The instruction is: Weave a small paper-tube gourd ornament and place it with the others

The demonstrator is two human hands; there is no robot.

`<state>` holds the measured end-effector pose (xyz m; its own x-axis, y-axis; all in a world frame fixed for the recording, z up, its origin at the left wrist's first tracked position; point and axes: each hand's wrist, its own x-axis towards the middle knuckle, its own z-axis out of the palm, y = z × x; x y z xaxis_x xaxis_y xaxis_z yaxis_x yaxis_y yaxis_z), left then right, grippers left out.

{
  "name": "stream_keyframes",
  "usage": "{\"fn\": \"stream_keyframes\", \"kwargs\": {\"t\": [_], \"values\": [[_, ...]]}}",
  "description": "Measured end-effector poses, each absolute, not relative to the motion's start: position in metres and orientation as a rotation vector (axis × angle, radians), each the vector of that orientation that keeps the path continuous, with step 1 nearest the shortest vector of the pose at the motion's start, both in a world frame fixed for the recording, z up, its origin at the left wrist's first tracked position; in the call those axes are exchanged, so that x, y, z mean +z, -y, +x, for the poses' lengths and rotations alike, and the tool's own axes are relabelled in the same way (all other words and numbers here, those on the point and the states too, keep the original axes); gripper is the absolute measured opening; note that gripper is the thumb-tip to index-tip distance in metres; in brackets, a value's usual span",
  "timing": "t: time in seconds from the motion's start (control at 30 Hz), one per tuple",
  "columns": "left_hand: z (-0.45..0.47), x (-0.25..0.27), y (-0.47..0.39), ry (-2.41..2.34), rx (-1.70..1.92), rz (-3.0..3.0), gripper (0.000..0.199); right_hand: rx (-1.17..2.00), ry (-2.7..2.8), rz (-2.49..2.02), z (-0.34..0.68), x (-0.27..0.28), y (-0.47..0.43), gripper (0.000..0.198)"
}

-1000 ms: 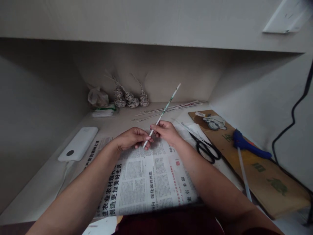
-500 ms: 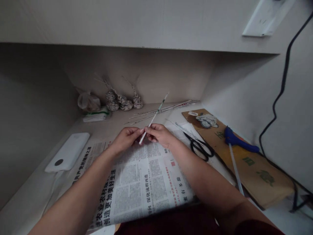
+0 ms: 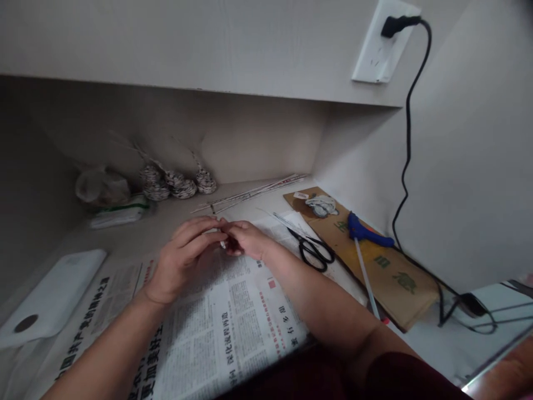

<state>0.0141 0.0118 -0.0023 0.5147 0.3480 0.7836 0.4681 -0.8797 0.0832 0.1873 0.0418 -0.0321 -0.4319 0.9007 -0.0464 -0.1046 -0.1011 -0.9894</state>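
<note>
A thin white rolled-paper stick (image 3: pixel 224 244) is held between my two hands over the newspaper (image 3: pixel 208 322); only its near end shows clearly, and most of it is hidden by fingers. My right hand (image 3: pixel 245 239) is closed around it in a pinch. From the left, my left hand (image 3: pixel 183 255) meets it, fingers bent and their tips pressed at the stick beside the right fingertips. Beyond the hands lies a bundle of similar thin paper sticks (image 3: pixel 262 191). Black-handled scissors (image 3: pixel 312 251) rest to the right of my right hand.
Several woven paper gourd shapes (image 3: pixel 183 184) stand at the back, near a plastic bag (image 3: pixel 102 188). A white power bank (image 3: pixel 54 294) lies at left. On the right, cardboard (image 3: pixel 391 283) carries a blue glue gun (image 3: pixel 368 232); a black cord (image 3: pixel 408 133) hangs from the wall socket (image 3: pixel 381 50).
The view has swung to the right. My left hand has turned over, its back now facing up, and the stick that stuck out far beyond the hands is now mostly covered.
</note>
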Motion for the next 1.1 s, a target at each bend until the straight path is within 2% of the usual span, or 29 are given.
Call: {"fn": "stream_keyframes", "kwargs": {"t": [0.07, 0.2, 0.3, 0.4, 0.53, 0.87, 1.1], "values": [[0.014, -0.003, -0.009, 0.691, -1.350, -2.574, 0.030, 1.201, 1.610, -1.120, 0.193, -0.030, -0.044, 0.046], [0.011, -0.006, -0.008, 0.694, -1.408, -2.444, 0.035, 0.171, 1.774, -1.569, 0.225, -0.022, -0.051, 0.021], [0.008, -0.009, -0.012, 0.741, -1.363, -2.417, 0.033, -0.119, 1.647, -1.997, 0.254, -0.019, -0.057, 0.022], [0.004, -0.011, -0.018, 0.839, -1.254, -2.443, 0.030, -0.094, 1.583, -2.202, 0.273, -0.023, -0.061, 0.022], [0.002, -0.010, -0.021, 0.899, -1.150, -2.471, 0.029, -0.014, 1.625, -2.170, 0.278, -0.029, -0.065, 0.012], [0.013, -0.004, -0.009, 0.987, -0.688, -2.512, 0.027, 0.107, 1.836, -1.562, 0.254, -0.014, -0.065, 0.021], [0.018, -0.003, -0.008, 1.116, -0.686, -2.500, 0.024, 0.602, 1.597, -1.082, 0.229, -0.009, -0.054, 0.016]]}}
